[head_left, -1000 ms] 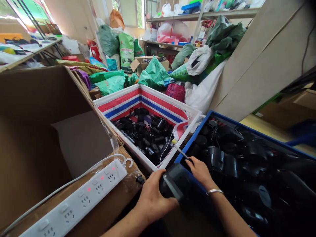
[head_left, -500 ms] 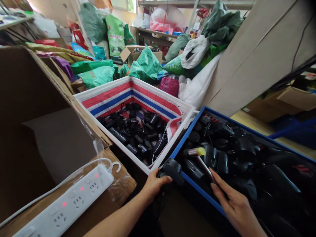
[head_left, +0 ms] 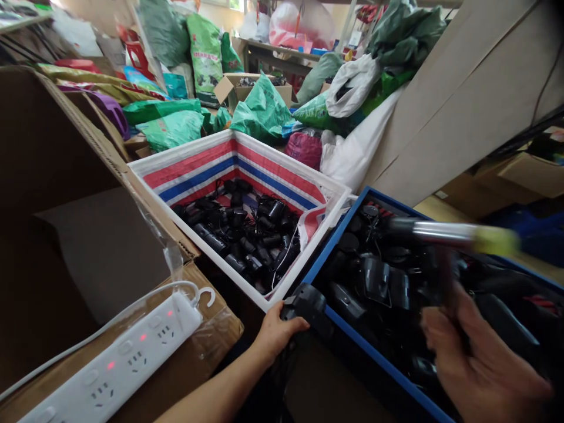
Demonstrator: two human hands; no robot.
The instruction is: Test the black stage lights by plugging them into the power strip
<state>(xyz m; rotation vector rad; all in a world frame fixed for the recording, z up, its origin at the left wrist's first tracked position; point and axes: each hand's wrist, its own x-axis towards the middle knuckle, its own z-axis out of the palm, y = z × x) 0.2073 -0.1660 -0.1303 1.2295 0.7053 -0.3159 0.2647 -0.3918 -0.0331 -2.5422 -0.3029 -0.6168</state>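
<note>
Since the earlier frame, the right hand (head_left: 482, 367) is swinging up toward the camera, raising a screwdriver (head_left: 445, 233) from low among the black pieces to high across the blue crate, and both are blurring with the motion. Green and white sacks (head_left: 205, 53) are heaping up across the far end of the room, a tall cardboard sheet (head_left: 445, 100) is leaning at the right, and a large open cardboard box (head_left: 74, 176) is standing at the left. Between them, a white crate lined with red, white and blue woven plastic (head_left: 189, 170) is holding a pile of small black units with thin cords (head_left: 238, 235). Just beside it, a blue-rimmed crate (head_left: 339, 232) is holding larger black plastic pieces (head_left: 376, 279). A white power strip (head_left: 132, 358) is lying on cardboard at the near left, showing small red lights. The left hand (head_left: 277, 335) is keeping a narrow grip around a black device (head_left: 306, 308), which is sitting at the near rim of the blue crate. The right hand's grip is closing on the screwdriver, with its silver shaft and yellow end pointing across the crate.
</note>
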